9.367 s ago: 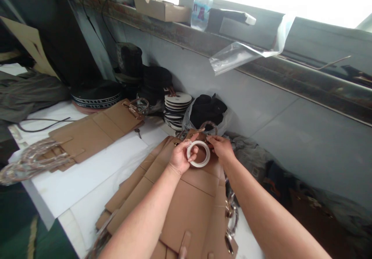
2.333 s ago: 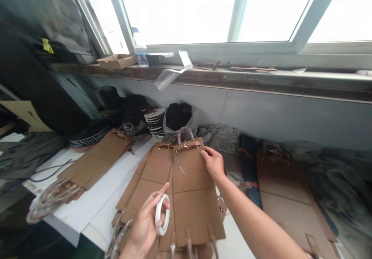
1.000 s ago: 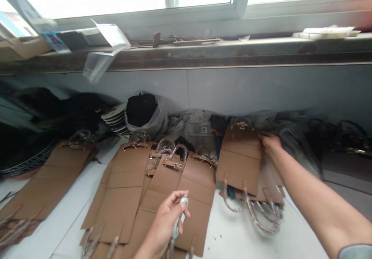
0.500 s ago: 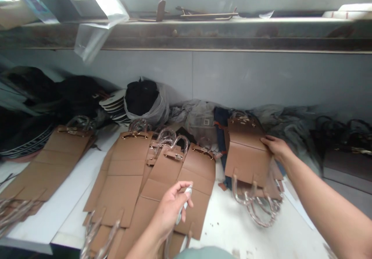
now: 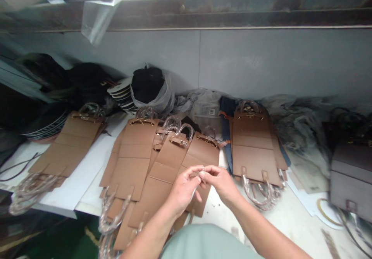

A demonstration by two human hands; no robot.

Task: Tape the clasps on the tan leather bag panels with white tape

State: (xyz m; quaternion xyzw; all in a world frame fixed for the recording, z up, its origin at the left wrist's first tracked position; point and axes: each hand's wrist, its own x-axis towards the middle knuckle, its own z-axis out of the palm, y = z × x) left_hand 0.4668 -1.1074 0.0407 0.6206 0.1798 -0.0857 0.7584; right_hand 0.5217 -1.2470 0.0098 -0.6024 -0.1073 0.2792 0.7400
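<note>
My left hand [image 5: 184, 189] and my right hand [image 5: 221, 183] meet in front of me, fingertips pinched together. Whatever lies between them is too small and too covered to name. Below and behind them lie overlapping brown bag panels [image 5: 167, 170] with gold-coloured metal fittings and plastic-wrapped handles. Left of these is another brown bag panel [image 5: 136, 146] on its own pile. To the right, apart from my hands, a stack of brown bag panels [image 5: 252, 146] rests flat, its wrapped handles [image 5: 260, 193] hanging toward me.
Further brown panels [image 5: 69, 143] lie at the left, and dark grey bag panels [image 5: 353, 177] at the right. Along the back wall stand a plastic bag of black material [image 5: 148, 84] and several white-rimmed spools [image 5: 122, 94]. A metal ledge [image 5: 186, 13] crosses above. A tape roll [image 5: 328, 212] lies at right.
My right hand has let go of the right-hand brown panel, which now lies flat, and has come across to my left hand. The small whitish piece in my left hand is now mostly hidden.
</note>
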